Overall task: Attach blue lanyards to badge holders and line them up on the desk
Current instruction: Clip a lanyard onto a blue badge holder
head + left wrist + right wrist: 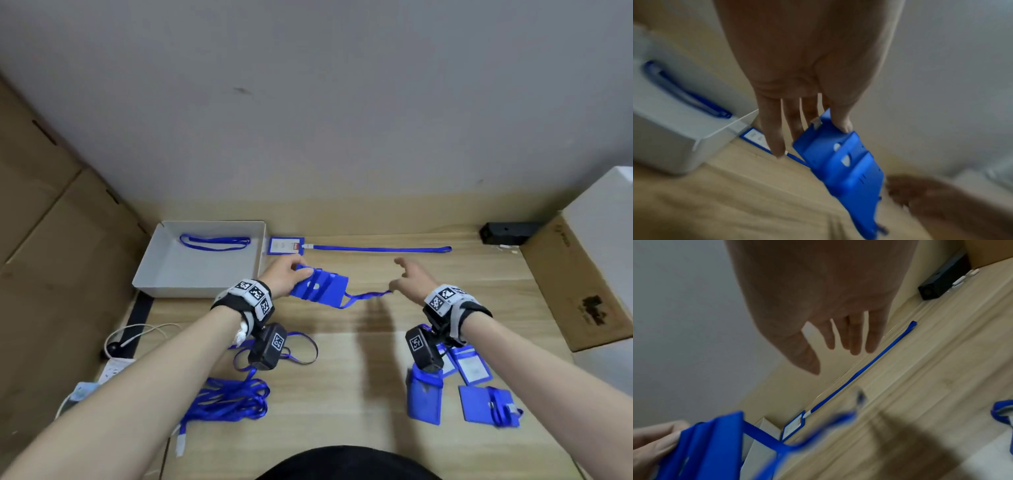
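Badge holder (320,287) held above mid-desk (376,342), back side up, tilted; gripped at its near-tray end by left hand (282,277), thumb on top, fingers beneath. Blue lanyard (368,296) trailing from holder's other end toward right hand (409,279). Right hand raised, fingers spread and loosely straight; contact with the lanyard not discernible. Both forearms extended forward. Finished badge with lanyard (376,249) laid straight along far edge, beside white tray (164,270).

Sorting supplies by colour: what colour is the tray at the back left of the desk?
White; the tray holds one blue lanyard. It shows best in the head view.
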Tool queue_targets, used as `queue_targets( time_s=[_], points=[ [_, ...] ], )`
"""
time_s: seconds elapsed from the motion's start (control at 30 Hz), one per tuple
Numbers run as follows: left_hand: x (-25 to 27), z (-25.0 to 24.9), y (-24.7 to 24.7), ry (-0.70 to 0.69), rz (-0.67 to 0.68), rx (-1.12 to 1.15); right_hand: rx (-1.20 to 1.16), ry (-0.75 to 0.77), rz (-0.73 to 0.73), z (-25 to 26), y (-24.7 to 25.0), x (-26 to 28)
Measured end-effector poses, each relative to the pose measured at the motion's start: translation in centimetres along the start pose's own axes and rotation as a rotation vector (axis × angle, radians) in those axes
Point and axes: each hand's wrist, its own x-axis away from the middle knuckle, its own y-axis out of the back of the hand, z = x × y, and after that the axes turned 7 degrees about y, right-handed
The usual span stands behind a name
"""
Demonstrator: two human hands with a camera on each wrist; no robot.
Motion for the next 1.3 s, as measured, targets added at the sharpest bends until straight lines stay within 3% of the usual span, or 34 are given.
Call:
queue_targets(
  time_s=[0.1, 0.2, 0.33, 0.4, 0.57, 0.77, 0.87, 0.97, 1.03, 1.1, 1.3],
  points=[
    [0.3, -0.6, -1.7, -0.056, 0.174, -0.268, -0.089, 0.176, 0.200, 1.4, -0.6, 1.0],
    [0.5, -1.5, -3.1, -0.075, 0.221, -0.227, -0.196, 0.270, 0.457, 2.9, -1.3, 2.0],
    [0.9, -1.8, -4.1, -0.080, 0.201, -0.108, -0.319, 0.378, 0.548, 3.1, -3.2, 2.4],
    [1.1, -1.8, -4.4, -0.069, 0.194, -0.083, -0.389, 0.367, 0.532, 2.9, -4.0, 2.6],
    [0.9, -1.1, -4.1, 0.020, 0.125, -0.170, -0.270, 0.348, 0.523, 1.7, -5.5, 2.9],
    [0.3, 0.3, -2.6, 0.144, -0.140, -0.215, -0.141, 0.416, 0.333, 1.1, -3.9, 3.3],
    [0.1, 0.5, -2.0, 0.226, -0.233, -0.076, -0.130, 0.418, 0.278, 0.1, -3.4, 3.2],
    [0.0, 0.1, -1.6, 0.256, -0.314, 0.226, -0.068, 0.377, 0.254, -1.0, -3.2, 3.2],
    [0.0, -0.4, -1.4, 0.245, -0.247, 0.393, 0.013, 0.313, 0.216, -1.8, -3.0, 3.0],
    [0.4, -1.2, -1.5, 0.243, -0.095, 0.447, 0.083, 0.226, 0.143, -2.5, -2.5, 2.7],
    [1.0, -1.3, -1.8, 0.114, 0.115, 0.009, 0.158, 0.122, -0.011, -3.2, -0.3, 1.7]
  ],
)
